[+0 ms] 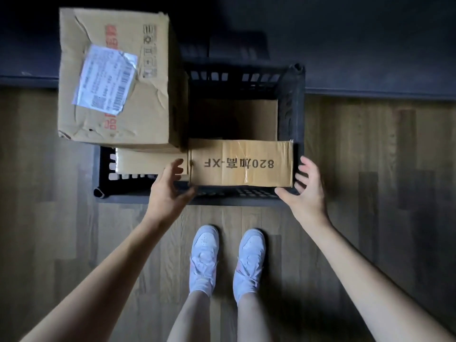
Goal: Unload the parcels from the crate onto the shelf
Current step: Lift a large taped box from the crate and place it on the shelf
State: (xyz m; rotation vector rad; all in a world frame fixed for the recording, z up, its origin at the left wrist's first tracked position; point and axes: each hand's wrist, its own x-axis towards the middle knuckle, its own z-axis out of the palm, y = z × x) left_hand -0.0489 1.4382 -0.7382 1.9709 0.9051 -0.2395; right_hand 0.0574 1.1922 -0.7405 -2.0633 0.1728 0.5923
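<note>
A black slatted plastic crate point(291, 112) sits on the wood-plank floor point(370, 169) in the centre of the frame, its far end against a dark low edge point(370, 91) that runs across the upper part. Along the crate's near side lies a brown taped cardboard parcel point(241, 164), flat top up, printed "820" followed by characters and "-XF", seen upside down. The left hand point(167, 191) reaches to that parcel's left end with fingers spread and relaxed, touching or nearly touching the cardboard; the right hand point(306, 188) is spread wide just beside its right end, over the crate rim, gripping nothing. At upper left a larger, creased carton point(116, 77) stands over the crate's left part, bearing red print, handling symbols and a white shipping label point(106, 77) with barcodes too small to read. A plain parcel point(145, 161) lies just under it. Behind the printed parcel the crate shows open room down to a brown bottom. White sneakers point(227, 257) stand at lower centre.
</note>
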